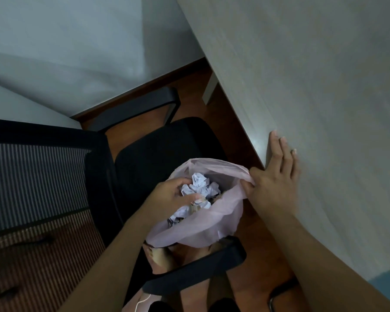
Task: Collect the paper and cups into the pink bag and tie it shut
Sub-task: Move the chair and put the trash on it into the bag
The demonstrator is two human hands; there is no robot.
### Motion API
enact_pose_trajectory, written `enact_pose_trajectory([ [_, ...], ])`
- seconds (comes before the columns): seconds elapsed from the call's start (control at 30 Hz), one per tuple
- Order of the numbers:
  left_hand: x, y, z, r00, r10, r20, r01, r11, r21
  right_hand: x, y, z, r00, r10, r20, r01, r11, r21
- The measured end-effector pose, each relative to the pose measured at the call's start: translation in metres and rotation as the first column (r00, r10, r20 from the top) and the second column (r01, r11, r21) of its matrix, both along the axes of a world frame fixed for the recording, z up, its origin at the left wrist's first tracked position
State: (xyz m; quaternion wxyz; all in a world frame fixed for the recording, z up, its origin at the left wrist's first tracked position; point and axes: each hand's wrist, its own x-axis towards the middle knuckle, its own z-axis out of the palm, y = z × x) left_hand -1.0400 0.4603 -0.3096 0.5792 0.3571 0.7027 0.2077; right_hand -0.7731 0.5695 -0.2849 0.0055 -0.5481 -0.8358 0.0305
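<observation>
The pink bag (212, 221) hangs open beside the table edge, over a black chair seat. Inside it lie several crumpled white paper balls (199, 184) and some brownish pieces I cannot identify. My left hand (173, 194) reaches into the bag's mouth with its fingers curled on a crumpled paper. My right hand (275, 176) rests flat on the table edge; its thumb and lower fingers pinch the bag's rim against the table. No cup is clearly visible.
A grey table (313, 86) fills the right side. A black office chair (162, 145) with armrests (194, 271) and a mesh back (32, 176) stands left of it. The floor (252, 244) is brown wood. Bare feet show below the bag.
</observation>
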Motion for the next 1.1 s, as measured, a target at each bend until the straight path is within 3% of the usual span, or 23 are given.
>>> enact_pose_trajectory([
  [0.1,0.006,-0.003,0.002,0.969,0.229,-0.091,-0.209,0.959,0.193,0.000,-0.001,0.000,1.000,0.003,-0.002,-0.003,1.000,0.007],
  [0.2,0.005,-0.016,-0.013,0.863,0.361,-0.355,-0.218,0.898,0.383,0.001,-0.001,0.000,1.000,0.016,0.003,-0.016,1.000,0.002],
  [0.23,0.001,-0.021,-0.022,0.821,0.358,-0.445,-0.202,0.911,0.361,0.001,-0.001,0.000,1.000,0.020,0.003,-0.020,1.000,0.004],
  [0.3,-0.007,-0.032,-0.039,0.796,0.248,-0.552,-0.194,0.969,0.155,0.002,-0.001,0.000,1.000,0.024,0.001,-0.024,1.000,0.008],
  [0.37,-0.010,-0.042,-0.048,0.836,0.160,-0.525,-0.197,0.980,-0.016,0.003,-0.001,0.002,0.999,0.029,-0.020,-0.029,1.000,0.010],
  [0.43,-0.013,-0.050,-0.046,0.866,0.183,-0.466,-0.213,0.977,-0.012,0.004,-0.001,0.005,0.998,0.038,-0.047,-0.039,0.999,-0.011],
  [0.53,-0.020,-0.053,-0.016,0.835,0.334,-0.438,-0.363,0.932,0.017,0.006,0.000,0.016,0.992,0.053,-0.114,-0.064,0.993,-0.101],
  [0.63,-0.027,-0.050,0.040,0.804,0.417,-0.424,-0.444,0.895,0.037,0.005,0.003,0.036,0.973,-0.037,-0.227,-0.038,0.948,-0.315],
  [0.7,-0.030,-0.050,0.083,0.788,0.456,-0.414,-0.477,0.877,0.059,0.000,0.004,0.060,0.947,-0.164,-0.277,-0.001,0.858,-0.513],
  [0.83,-0.041,-0.048,0.169,0.765,0.560,-0.318,-0.555,0.824,0.115,-0.010,0.010,0.135,0.836,-0.401,-0.375,0.015,0.700,-0.714],
  [0.93,-0.055,-0.031,0.232,0.730,0.632,-0.258,-0.621,0.772,0.133,-0.015,0.021,0.187,0.768,-0.506,-0.392,0.049,0.658,-0.752],
  [1.03,-0.062,0.001,0.295,0.703,0.693,-0.156,-0.671,0.720,0.176,-0.018,0.049,0.236,0.588,-0.662,-0.464,0.066,0.612,-0.788],
  [1.1,-0.061,0.026,0.335,0.733,0.673,-0.099,-0.642,0.733,0.223,-0.017,0.073,0.270,0.465,-0.712,-0.526,0.051,0.615,-0.787],
])
